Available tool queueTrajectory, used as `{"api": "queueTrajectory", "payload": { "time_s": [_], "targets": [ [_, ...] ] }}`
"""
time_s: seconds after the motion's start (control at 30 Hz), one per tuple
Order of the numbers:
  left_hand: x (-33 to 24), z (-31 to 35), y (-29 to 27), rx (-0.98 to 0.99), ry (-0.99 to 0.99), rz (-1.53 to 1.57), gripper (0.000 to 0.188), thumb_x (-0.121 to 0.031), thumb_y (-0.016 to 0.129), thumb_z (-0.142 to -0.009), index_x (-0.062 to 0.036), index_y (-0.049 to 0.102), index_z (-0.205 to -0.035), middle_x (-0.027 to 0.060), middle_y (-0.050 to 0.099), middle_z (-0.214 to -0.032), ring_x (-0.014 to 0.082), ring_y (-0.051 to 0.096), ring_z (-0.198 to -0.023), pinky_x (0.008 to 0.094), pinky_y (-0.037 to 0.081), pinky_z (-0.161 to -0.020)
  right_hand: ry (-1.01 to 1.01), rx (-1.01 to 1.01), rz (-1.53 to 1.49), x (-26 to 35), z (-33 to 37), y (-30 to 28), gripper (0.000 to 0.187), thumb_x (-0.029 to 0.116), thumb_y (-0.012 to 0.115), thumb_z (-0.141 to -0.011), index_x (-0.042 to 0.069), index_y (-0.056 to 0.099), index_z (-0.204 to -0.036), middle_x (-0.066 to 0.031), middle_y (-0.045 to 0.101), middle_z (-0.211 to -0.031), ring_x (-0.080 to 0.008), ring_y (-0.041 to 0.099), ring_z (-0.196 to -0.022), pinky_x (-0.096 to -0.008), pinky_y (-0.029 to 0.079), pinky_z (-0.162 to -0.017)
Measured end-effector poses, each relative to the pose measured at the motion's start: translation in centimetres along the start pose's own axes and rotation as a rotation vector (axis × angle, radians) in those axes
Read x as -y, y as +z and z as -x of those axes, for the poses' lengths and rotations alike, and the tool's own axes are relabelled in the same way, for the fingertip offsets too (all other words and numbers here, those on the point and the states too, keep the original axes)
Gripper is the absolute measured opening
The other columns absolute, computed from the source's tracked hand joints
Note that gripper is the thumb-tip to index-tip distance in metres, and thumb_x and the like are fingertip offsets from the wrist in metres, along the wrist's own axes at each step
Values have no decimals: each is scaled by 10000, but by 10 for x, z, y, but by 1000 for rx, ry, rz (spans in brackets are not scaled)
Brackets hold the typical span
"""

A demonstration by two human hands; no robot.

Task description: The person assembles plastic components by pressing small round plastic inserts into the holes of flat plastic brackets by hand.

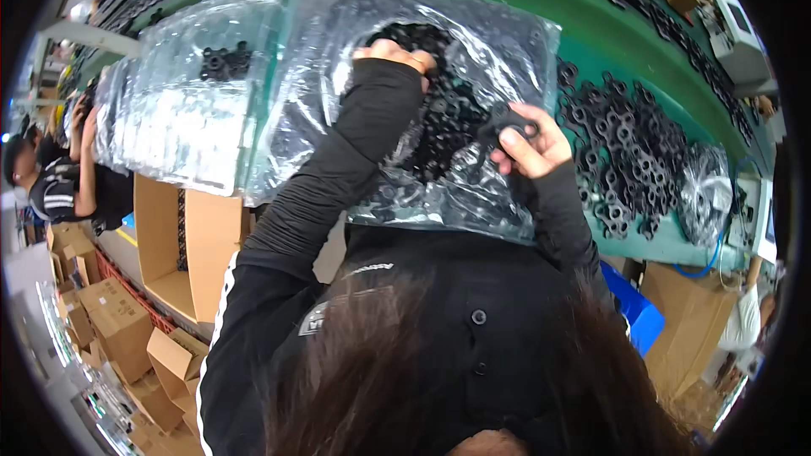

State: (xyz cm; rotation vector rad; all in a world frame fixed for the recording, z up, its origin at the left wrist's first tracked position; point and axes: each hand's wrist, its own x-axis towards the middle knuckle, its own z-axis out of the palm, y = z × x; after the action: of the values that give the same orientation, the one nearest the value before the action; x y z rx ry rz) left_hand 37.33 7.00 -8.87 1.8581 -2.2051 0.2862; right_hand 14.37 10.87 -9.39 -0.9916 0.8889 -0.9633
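Observation:
A large clear plastic bag full of small black ring-shaped parts lies on the green table in front of me. My left hand, in a black sleeve, grips the bag's far edge and holds it up. Over the bag's open mouth my right hand pinches a black part between thumb and fingers. Right of the bag, a loose pile of the same black parts is spread on the table.
A second clear bag with a few black parts lies to the left. An open cardboard box stands below the table edge, more boxes on the floor. A co-worker sits far left. A blue bin sits lower right.

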Motion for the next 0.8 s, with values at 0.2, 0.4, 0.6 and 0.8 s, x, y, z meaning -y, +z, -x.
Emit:
{"api": "queueTrajectory", "payload": {
  "time_s": [0.2, 0.4, 0.6, 0.8],
  "targets": [
    [-4, 5, 3, -9, -68, 152, 238, -139, 612, -640, -142, 650, -875, 61, 617, -805, 263, 560, -774, 398, 408, -743, -38, 17, -38, -12, 3, 4, 392, 10, 580, -802, 20, 425, -1162, -113, 544, -817, -130, 537, -560, -199, 442, -479],
    [-10, 2, -23, -89, -662, 1353, 141, -111, 589, -761, -42, 631, -876, 67, 599, -779, 192, 548, -689, 273, 442, -641, -7, 10, -88, -9, 5, 2, 367, 58, 536, -845, 37, 403, -1186, -103, 541, -817, -156, 563, -596, -211, 460, -483],
    [-12, 16, -28, -145, -426, 1232, 189, -148, 602, -778, 6, 601, -889, 58, 607, -748, 138, 545, -613, 234, 453, -588, -1, 57, -177, 1, 5, -2, 395, 58, 507, -856, 34, 373, -1227, -106, 538, -828, -180, 572, -602, -219, 468, -487],
    [-40, 34, -45, 94, -760, 1873, 251, -132, 594, -814, 27, 594, -1008, 71, 621, -779, 112, 571, -655, 197, 477, -600, -58, 114, -220, 12, -4, 8, 440, 26, 526, -818, 15, 376, -1232, -137, 564, -862, -191, 581, -585, -218, 456, -478]
  ]
}}
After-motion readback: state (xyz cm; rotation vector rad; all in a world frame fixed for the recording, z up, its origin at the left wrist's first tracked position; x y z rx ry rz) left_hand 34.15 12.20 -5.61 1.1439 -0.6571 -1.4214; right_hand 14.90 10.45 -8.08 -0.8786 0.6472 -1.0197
